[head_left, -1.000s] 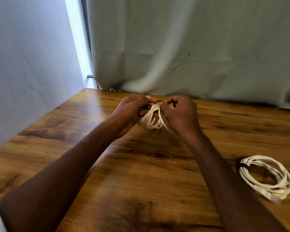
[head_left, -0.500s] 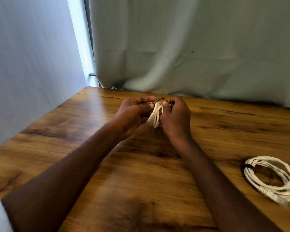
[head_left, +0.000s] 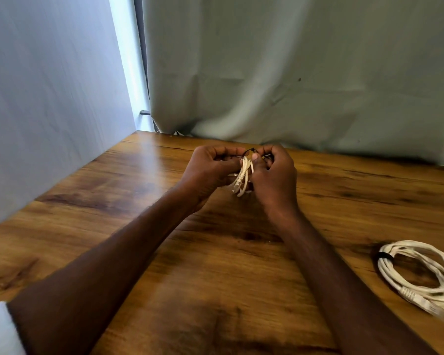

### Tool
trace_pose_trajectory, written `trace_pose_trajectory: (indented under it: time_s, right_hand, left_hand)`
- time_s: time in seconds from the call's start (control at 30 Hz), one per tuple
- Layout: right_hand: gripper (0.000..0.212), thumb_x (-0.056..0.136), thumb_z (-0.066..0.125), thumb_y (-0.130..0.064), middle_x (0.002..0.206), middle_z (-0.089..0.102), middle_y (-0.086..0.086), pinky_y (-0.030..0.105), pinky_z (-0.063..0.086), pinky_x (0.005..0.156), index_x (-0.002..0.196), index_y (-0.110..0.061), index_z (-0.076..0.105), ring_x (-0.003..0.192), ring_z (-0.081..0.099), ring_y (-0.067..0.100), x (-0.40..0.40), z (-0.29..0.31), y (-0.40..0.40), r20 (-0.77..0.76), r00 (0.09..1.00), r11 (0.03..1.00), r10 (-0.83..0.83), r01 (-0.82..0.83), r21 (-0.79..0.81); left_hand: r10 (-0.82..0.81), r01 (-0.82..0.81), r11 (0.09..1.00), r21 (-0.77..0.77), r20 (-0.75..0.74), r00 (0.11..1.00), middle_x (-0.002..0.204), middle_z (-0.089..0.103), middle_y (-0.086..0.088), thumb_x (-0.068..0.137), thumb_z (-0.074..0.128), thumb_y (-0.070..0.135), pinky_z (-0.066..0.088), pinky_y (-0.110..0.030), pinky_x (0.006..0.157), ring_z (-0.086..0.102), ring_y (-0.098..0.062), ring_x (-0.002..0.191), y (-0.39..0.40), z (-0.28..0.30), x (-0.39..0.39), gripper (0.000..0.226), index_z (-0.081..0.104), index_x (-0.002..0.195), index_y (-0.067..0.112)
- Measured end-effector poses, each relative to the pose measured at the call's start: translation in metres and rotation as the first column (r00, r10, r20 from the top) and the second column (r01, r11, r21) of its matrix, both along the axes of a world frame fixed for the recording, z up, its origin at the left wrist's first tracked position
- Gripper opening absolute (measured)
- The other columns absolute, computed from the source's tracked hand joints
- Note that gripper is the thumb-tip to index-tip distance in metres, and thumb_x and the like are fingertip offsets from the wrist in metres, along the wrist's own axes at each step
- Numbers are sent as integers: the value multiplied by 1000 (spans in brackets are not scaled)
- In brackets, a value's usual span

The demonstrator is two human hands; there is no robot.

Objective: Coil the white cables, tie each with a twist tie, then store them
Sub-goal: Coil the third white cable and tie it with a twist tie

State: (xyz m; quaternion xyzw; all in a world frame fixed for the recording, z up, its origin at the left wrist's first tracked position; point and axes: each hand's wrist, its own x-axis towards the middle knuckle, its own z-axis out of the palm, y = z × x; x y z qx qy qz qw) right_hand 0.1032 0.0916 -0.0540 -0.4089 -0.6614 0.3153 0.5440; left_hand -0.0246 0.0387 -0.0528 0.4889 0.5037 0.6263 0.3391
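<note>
1. White cable (head_left: 242, 176): a small bundled coil held above the far middle of the wooden table (head_left: 215, 252), squeezed between both hands.
2. Left hand (head_left: 210, 170): fingers curled round the coil's left side, thumb pressed against the strands.
3. Right hand (head_left: 273, 175): fingers curled, thumb on the coil, fingertips pinching a thin dark twist tie (head_left: 250, 150) at the top of the bundle.
4. Second cable (head_left: 420, 275): a looser white coil lying flat on the table near the right edge, well apart from the hands, bound by a black tie (head_left: 385, 256) on its left side, plug end toward the camera.
5. Grey curtain (head_left: 292, 73) hangs behind the table.
</note>
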Motion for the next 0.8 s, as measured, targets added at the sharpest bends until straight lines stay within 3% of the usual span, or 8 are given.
trace_pose_trajectory:
  time_s: [0.23, 0.37, 0.43, 0.5, 0.6, 0.7, 0.73, 0.8]
  right_hand:
    - [4, 101, 65, -19, 85, 68, 0, 38, 61, 60, 97, -18, 64, 72, 70, 8, -2, 0, -4, 14, 998, 998, 68, -68, -11]
    - [7, 101, 65, -21, 88, 70, 4, 48, 63, 63, 100, -14, 65, 74, 72, 21, -5, 0, -5, 21, 998, 999, 54, -54, -4]
    - [8, 100, 66, -21, 88, 70, 3, 48, 62, 68, 98, -13, 66, 77, 71, 21, -4, 0, -3, 20, 1000, 1000, 22, -22, -3]
    - [8, 99, 67, -22, 88, 71, 2, 47, 60, 73, 97, -14, 67, 80, 69, 19, -2, 1, -1, 13, 1000, 1000, -14, 14, -15]
    - [7, 99, 67, -21, 88, 71, 1, 44, 60, 74, 97, -14, 67, 80, 68, 18, -1, 1, 1, -14, 1000, 999, -22, 22, -38]
    - [7, 99, 68, -21, 90, 71, 2, 43, 61, 74, 98, -14, 67, 82, 69, 18, -2, 2, 1, -16, 1000, 999, -5, 4, -43]
    - [7, 99, 68, -21, 90, 70, 1, 44, 61, 74, 98, -14, 67, 82, 69, 18, -2, 1, 1, -15, 1000, 999, -1, 0, -43]
    - [6, 97, 70, -20, 89, 70, 0, 42, 61, 73, 97, -15, 68, 81, 69, 17, -1, 2, 1, -17, 1000, 1000, -7, 6, -30]
  left_hand:
    - [156, -156, 986, 61, -10, 988, 85, 75, -22, 96, 73, 6, 55, -27, 53, 73, -25, 69, 3, -3, -1, 18, 71, 113, 0]
    - [197, -190, 976, 110, -53, 979, 83, 76, -20, 99, 71, 9, 61, -38, 58, 73, -29, 68, 7, -8, 0, 14, 72, 112, 3]
    - [183, -178, 980, 87, -48, 982, 78, 76, -12, 99, 69, 2, 55, -26, 52, 71, -16, 61, 7, -9, 1, 17, 72, 115, -2]
    - [118, -118, 992, 36, -7, 993, 84, 77, -14, 97, 68, -3, 54, -23, 55, 71, -14, 65, 6, -8, 2, 23, 70, 120, -2]
    - [77, -77, 997, -4, 29, 997, 99, 77, -21, 95, 68, -4, 62, -34, 68, 73, -26, 80, 8, -8, 0, 27, 70, 121, 2]
    - [44, -43, 999, -30, 24, 999, 100, 77, -20, 100, 67, 9, 61, -51, 85, 73, -31, 87, 7, -5, -2, 23, 68, 122, 4]
    - [11, -10, 999, -35, 22, 1000, 100, 77, -18, 100, 68, 13, 61, -51, 84, 73, -30, 87, 6, -2, -1, 23, 68, 122, 4]
    - [-48, 48, 998, -40, -14, 999, 92, 77, -10, 99, 72, 18, 61, -36, 70, 73, -20, 79, 2, 4, 1, 28, 68, 124, 6]
